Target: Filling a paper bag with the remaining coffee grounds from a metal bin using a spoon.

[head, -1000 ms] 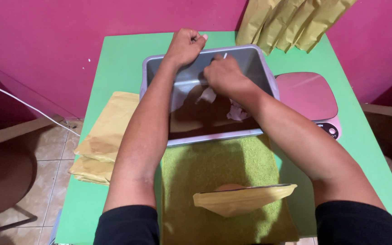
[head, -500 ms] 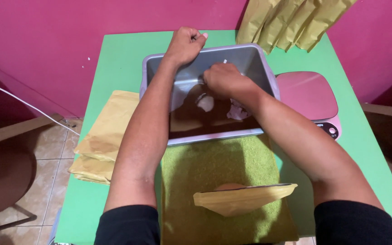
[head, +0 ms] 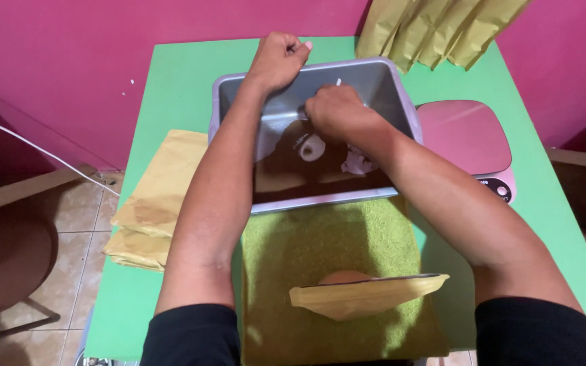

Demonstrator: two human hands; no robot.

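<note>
The far rim of the grey bin (head: 401, 102) is gripped by the left hand (head: 276, 61), fingers clamped tight. The right hand (head: 334, 112) is held inside the bin, fingers curled together; grip contents can't be told. White items (head: 312, 146) lie below it. Pink scale (head: 466, 139) sits just right of bin, envelope stack (head: 161, 196) just left, green mat (head: 334, 251) in front.

Two bare forearms, short black sleeves ending above the elbows, no rings, no watch

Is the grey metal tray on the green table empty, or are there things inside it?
Not empty. The grey metal tray holds small white pieces, and the right hand reaches inside.
</note>
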